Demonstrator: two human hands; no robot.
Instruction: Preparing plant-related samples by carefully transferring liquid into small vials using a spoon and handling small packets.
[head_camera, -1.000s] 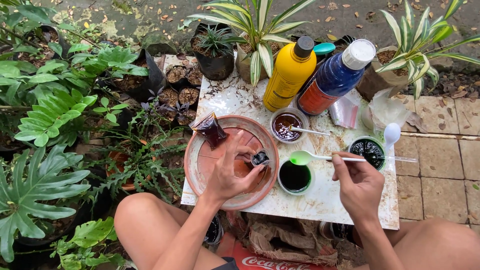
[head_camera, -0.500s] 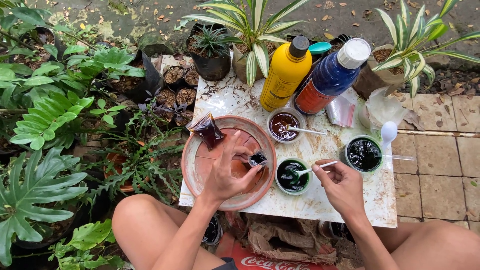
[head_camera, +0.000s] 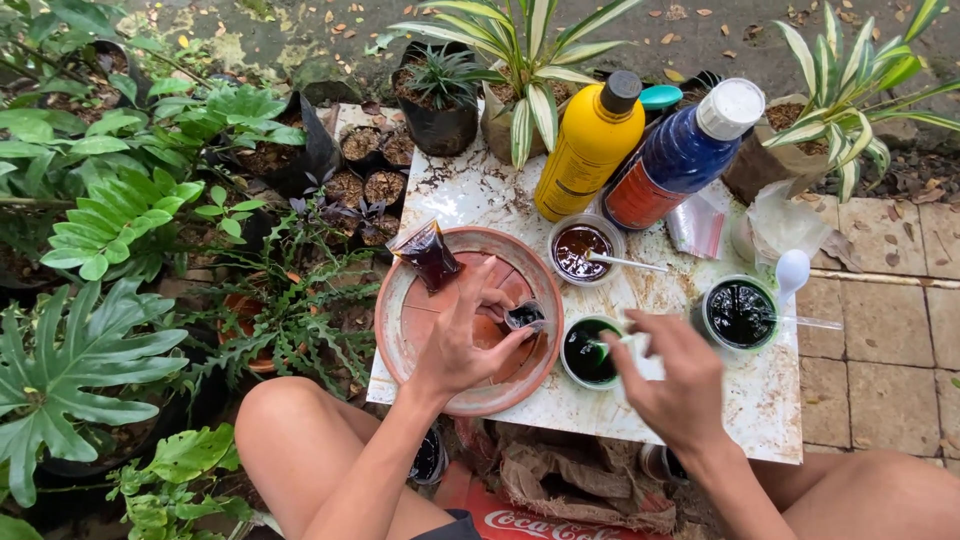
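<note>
My left hand (head_camera: 462, 340) pinches a small clear cup of dark liquid (head_camera: 524, 316) over a round terracotta dish (head_camera: 415, 310). A small plastic pouch of dark liquid (head_camera: 428, 256) leans on the dish's far rim. My right hand (head_camera: 672, 378) holds a thin white stick (head_camera: 618, 343) whose tip dips into a cup of dark green liquid (head_camera: 586, 351) just right of the dish. Beyond these stand a cup of brown liquid (head_camera: 581, 248) with a stick in it and a cup of black liquid (head_camera: 740, 313) to the right.
A yellow bottle (head_camera: 590, 148) and a blue bottle (head_camera: 680, 156) stand at the back of the white marble slab (head_camera: 770, 400). A white spoon (head_camera: 792, 270) and a plastic bag (head_camera: 698, 225) lie at right. Potted plants (head_camera: 120, 220) crowd the left and back. My bare knees flank the slab.
My right hand has moved left from the black cup to the dark green cup, bringing the stick into it. My left hand stays over the dish with the small cup.
</note>
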